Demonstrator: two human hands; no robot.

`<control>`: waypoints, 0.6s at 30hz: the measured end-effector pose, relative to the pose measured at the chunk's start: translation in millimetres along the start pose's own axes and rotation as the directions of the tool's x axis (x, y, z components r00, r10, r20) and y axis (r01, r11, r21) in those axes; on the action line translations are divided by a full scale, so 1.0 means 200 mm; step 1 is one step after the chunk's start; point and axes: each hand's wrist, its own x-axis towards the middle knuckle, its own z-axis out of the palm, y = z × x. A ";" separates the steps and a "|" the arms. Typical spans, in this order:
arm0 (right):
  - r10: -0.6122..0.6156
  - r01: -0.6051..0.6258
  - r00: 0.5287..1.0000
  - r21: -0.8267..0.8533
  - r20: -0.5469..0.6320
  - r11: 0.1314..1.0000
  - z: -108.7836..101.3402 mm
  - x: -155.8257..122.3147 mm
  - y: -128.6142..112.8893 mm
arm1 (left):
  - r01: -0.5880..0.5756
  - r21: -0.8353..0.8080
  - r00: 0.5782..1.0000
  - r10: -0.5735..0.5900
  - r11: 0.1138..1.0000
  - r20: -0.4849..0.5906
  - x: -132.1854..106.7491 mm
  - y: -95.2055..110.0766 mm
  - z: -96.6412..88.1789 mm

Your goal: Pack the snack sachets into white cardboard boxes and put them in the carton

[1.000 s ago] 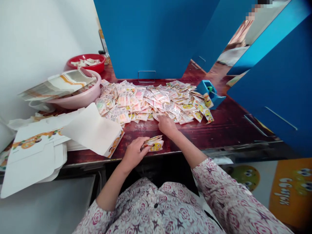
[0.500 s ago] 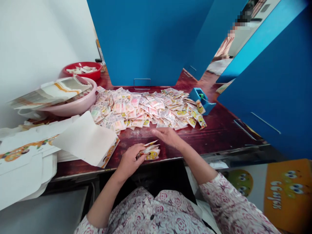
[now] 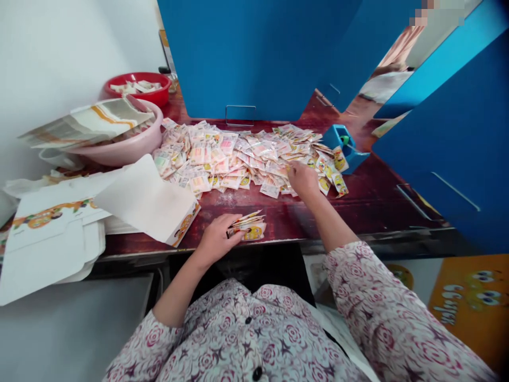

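Note:
Near the table's front edge, my left hand (image 3: 220, 236) is closed around a small stack of sachets (image 3: 251, 227), flat packets printed with a yellow cartoon face. My right hand (image 3: 304, 179) reaches to the near right side of a wide heap of the same sachets (image 3: 222, 151). Its fingers are bent together at the packets there; whether they pinch one is hidden by the hand. An open white carton (image 3: 147, 199) with an orange printed side lies left of my left hand.
Flattened cartons (image 3: 47, 249) lie at the left. Behind them stand a pink basin (image 3: 119, 151) with a folded sheet across it and a red basin (image 3: 161, 95). A blue tape dispenser (image 3: 338, 135) sits right of the heap. Blue panels (image 3: 246, 53) rise behind; a person's sleeve shows beyond.
My right hand has moved away from the stack, forward and right to the heap. My left hand still holds its stack. The view has shifted slightly.

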 end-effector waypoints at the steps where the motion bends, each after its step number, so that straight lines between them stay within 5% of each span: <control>1: 0.025 -0.021 0.999 0.096 -0.040 0.995 -0.01 -0.03 0.00 | -0.009 0.012 1.000 0.009 1.000 0.001 0.00 0.00 0.00; 3: 0.036 -0.004 0.996 0.348 -0.085 0.937 -0.01 -0.10 -0.03 | -0.019 0.025 1.000 0.019 1.000 0.000 0.01 0.00 -0.01; 5: -0.016 0.057 0.997 0.625 -0.071 0.778 -0.02 -0.20 -0.10 | -0.026 0.022 1.000 0.025 0.999 0.006 0.01 0.00 -0.01; 7: -0.147 0.070 0.989 0.816 0.019 0.573 -0.02 -0.30 -0.18 | -0.028 0.009 0.999 0.027 1.000 0.021 0.01 0.00 -0.01; 9: -0.345 0.000 0.922 0.891 0.176 0.455 -0.02 -0.40 -0.25 | 0.000 -0.012 1.000 0.000 1.000 0.020 0.01 0.00 -0.01; 12: -0.513 -0.111 0.781 0.887 0.356 0.447 -0.03 -0.50 -0.30 | 0.088 -0.044 0.994 -0.091 0.995 -0.056 0.00 0.00 0.00; 15: -0.498 -0.146 0.768 0.867 0.403 0.476 -0.02 -0.54 -0.30 | 0.096 -0.069 0.975 -0.108 0.993 -0.194 0.00 -0.02 0.02; 18: -0.519 -0.104 0.756 0.855 0.400 0.508 -0.01 -0.51 -0.28 | 0.059 -0.076 0.990 -0.068 0.995 -0.126 0.01 -0.02 0.01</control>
